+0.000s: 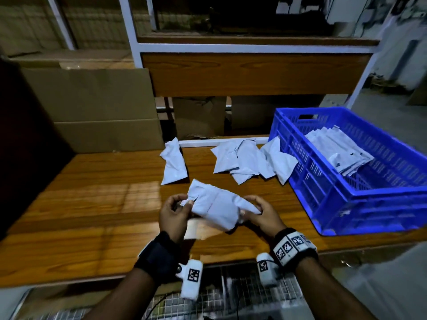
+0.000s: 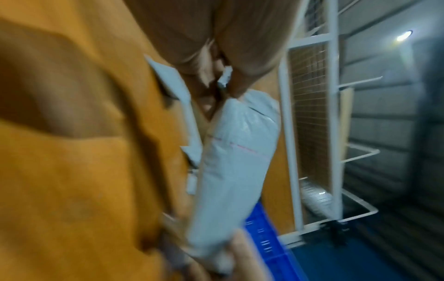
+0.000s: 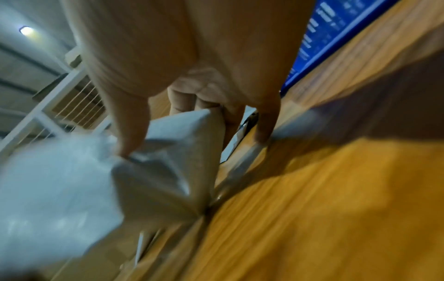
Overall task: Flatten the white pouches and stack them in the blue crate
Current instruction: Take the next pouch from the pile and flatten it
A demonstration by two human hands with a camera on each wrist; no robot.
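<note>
A dim storeroom surrounds a wooden table (image 1: pixel 92 204) whose orange-brown grain catches patches of light. Behind it stands a white metal shelf frame (image 1: pixel 136 49) with wood-panelled boards, and flattened cardboard sheets (image 1: pixel 92 107) lean against the back left. Through the wrist views a white wire-mesh rack (image 2: pixel 310 117) and a small ceiling lamp (image 3: pixel 26 30) show against a grey wall.

On the table's right side sits the blue crate (image 1: pixel 323 195), slatted, holding a neat stack of flat pouches (image 1: pixel 339 153) toward its far end. Just left of the crate, touching its wall, lies a loose pile of crumpled pouches (image 1: pixel 247 160); one single pouch (image 1: pixel 173 162) lies apart, further left.

Near the front edge, above the wood, the held pouch (image 1: pixel 217 209) is puffy and creased. The left hand (image 1: pixel 173 213) pinches its left end between thumb and fingers, and the right hand (image 1: pixel 258 213) grips its twisted right end with curled fingers. Both wrists wear bands with square printed markers; the wrist views are blurred.
</note>
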